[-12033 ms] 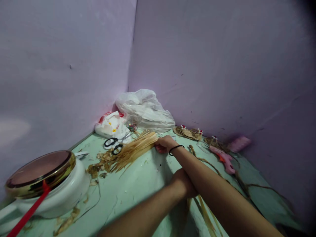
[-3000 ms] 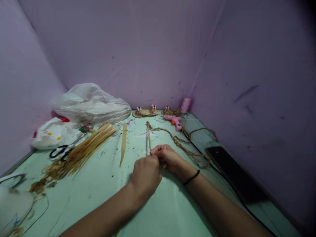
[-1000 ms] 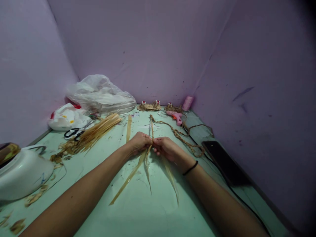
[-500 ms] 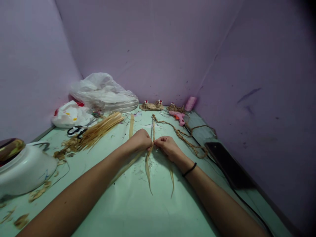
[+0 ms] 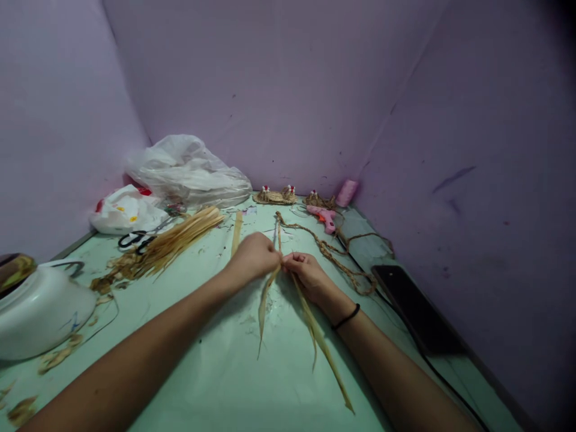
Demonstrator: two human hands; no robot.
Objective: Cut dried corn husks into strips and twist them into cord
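A thin braided cord [image 5: 279, 235] runs toward me from a knot on the green table [image 5: 252, 384]. At its near end my left hand [image 5: 258, 255] is closed on the dried fibre strands, knuckles up. My right hand [image 5: 306, 271] pinches the strands right beside it, fingertips almost touching the left. One loose strand [image 5: 263, 306] hangs below the left hand. Two more, including a long pale strip [image 5: 326, 348], trail from under the right hand toward me. A longer brown braid [image 5: 330, 249] curves off to the right from the knot.
Left lie a bundle of dried fibre [image 5: 180, 240], black-handled scissors [image 5: 135, 241], plastic bags [image 5: 189, 174] and a white pot [image 5: 49, 312]. Behind are woven pieces [image 5: 274, 196]. Right are a pink glue gun [image 5: 323, 217], pink thread spool [image 5: 347, 192] and dark phone [image 5: 416, 309].
The long pale strip, earlier under my left forearm, now trails from beneath my right hand toward the lower right. Both hands stay at the braid's end; the left has shifted slightly right.
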